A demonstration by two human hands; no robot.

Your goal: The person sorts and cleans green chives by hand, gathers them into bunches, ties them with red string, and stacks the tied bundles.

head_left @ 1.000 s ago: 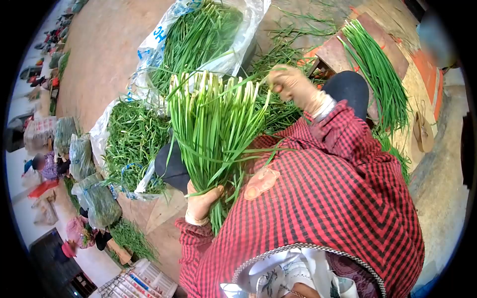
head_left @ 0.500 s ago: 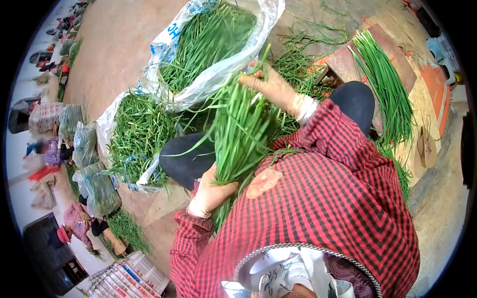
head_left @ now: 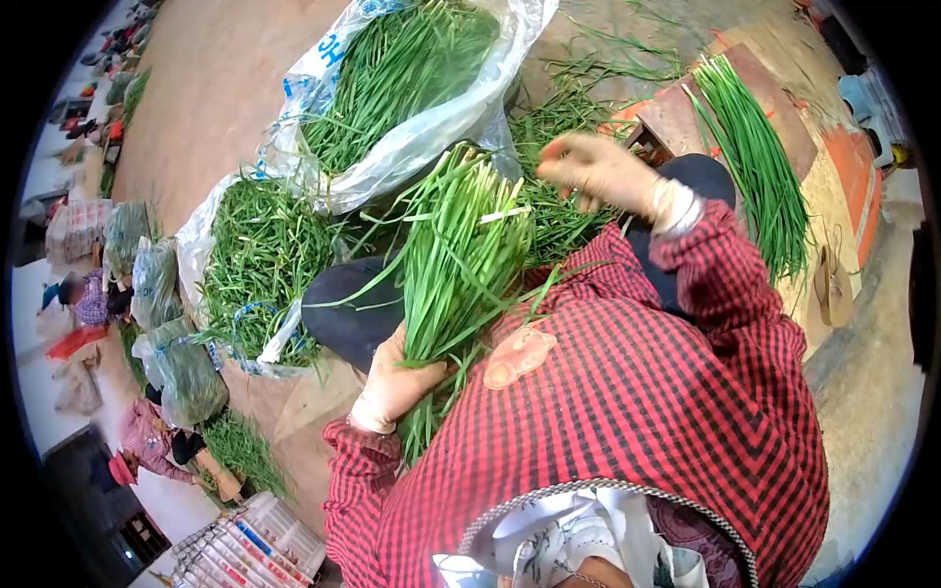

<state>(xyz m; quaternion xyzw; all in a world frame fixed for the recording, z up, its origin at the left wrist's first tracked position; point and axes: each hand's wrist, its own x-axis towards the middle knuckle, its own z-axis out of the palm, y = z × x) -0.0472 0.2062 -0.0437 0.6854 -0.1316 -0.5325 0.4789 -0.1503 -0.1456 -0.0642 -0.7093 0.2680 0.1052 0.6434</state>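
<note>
My left hand (head_left: 397, 377), in a thin pale glove, is closed round the lower, leafy part of a bunch of garlic chives (head_left: 456, 260). The bunch leans over my lap with its pale cut ends pointing up and away from me. To the right of those ends, my gloved right hand (head_left: 603, 176) hangs in the air, apart from the bunch. Its fingers are spread, slightly blurred, and nothing shows in them. A neat sheaf of chives (head_left: 755, 167) lies on a low reddish board (head_left: 784, 127) at the right.
Ahead stands a clear plastic bag (head_left: 431, 162) full of long chives. Beside it, a second heap of short green trimmings (head_left: 260, 260) fills another bag. Loose leaves (head_left: 578, 108) litter the floor. Several filled bags (head_left: 186, 372), stacked crates (head_left: 245, 549) and other people (head_left: 152, 436) are at the left.
My right hand has left the top of the bunch and moved to the right, its fingers opening. The left hand keeps its grip, slightly further left.
</note>
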